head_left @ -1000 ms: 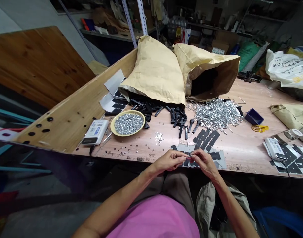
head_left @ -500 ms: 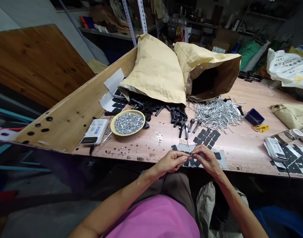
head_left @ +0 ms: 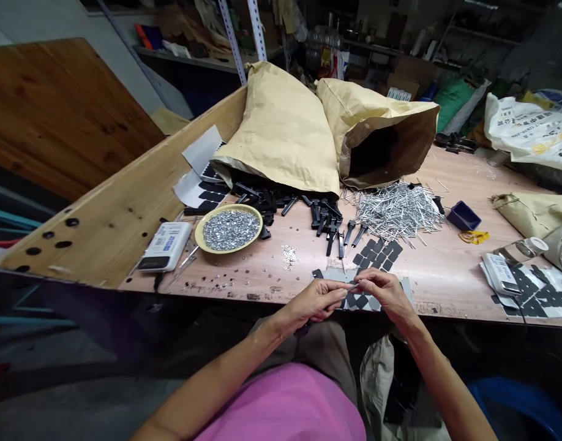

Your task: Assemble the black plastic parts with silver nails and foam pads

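At the front edge of the table my left hand (head_left: 323,300) and my right hand (head_left: 384,293) meet, fingertips nearly touching. Both pinch a small thin dark piece (head_left: 353,287), mostly covered by the fingers; I cannot make out its kind. Beneath them lies a grey backing sheet (head_left: 406,293) bearing black rounded pads (head_left: 360,302). More black pads (head_left: 377,254) lie just beyond. Behind these are black plastic parts with metal pins (head_left: 349,234) and a heap of metal pins (head_left: 400,211). Small pale washers (head_left: 289,256) are scattered to the left.
A yellow bowl (head_left: 199,237) of small metal pieces stands left, beside a white box-shaped device (head_left: 165,246). Two large paper sacks (head_left: 281,135) (head_left: 377,101) fill the back. To the right are a blue tray (head_left: 464,215), yellow bands (head_left: 474,237) and a clear jar (head_left: 515,250).
The view has shifted slightly, so the table's things appear a little further left. My hands stay together at the small dark piece, with a slight change of finger position.
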A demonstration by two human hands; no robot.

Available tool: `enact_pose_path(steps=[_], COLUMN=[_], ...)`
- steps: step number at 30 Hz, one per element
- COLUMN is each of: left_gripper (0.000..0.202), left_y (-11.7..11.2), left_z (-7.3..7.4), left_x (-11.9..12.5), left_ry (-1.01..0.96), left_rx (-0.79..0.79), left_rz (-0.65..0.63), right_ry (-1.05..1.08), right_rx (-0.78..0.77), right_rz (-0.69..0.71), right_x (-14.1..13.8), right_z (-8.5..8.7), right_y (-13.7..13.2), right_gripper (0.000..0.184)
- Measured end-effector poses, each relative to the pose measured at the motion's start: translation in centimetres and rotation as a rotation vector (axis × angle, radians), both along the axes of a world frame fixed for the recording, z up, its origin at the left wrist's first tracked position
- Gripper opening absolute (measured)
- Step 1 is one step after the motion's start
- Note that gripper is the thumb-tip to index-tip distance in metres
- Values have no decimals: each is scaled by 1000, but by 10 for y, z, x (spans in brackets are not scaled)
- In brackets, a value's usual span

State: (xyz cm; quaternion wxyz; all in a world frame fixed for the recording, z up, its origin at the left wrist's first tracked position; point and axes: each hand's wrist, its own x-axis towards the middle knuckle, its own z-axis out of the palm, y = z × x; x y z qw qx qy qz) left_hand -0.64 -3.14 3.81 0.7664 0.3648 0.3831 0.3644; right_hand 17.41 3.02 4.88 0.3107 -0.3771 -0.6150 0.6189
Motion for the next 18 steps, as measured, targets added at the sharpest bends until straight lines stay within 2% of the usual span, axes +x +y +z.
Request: enact_pose_path(steps=[5,10,14,18], left_gripper=[64,60,50,38], left_y=[0,0,-1,0], left_z=[3,3,7,8], left_x=[0,0,1,1], left_ry=[52,129,252,349], left_rx=[30,110,235,345], left_rz=[15,33,48,54], right_ry=[-53,-79,-141,-247], right_rx=[33,147,368,625], right_rz=[35,47,51,124], right_x=[0,3,7,11], right_z=[2,-1,-3,1], right_y=[-2,0,1,-1], right_gripper=[29,28,25,22])
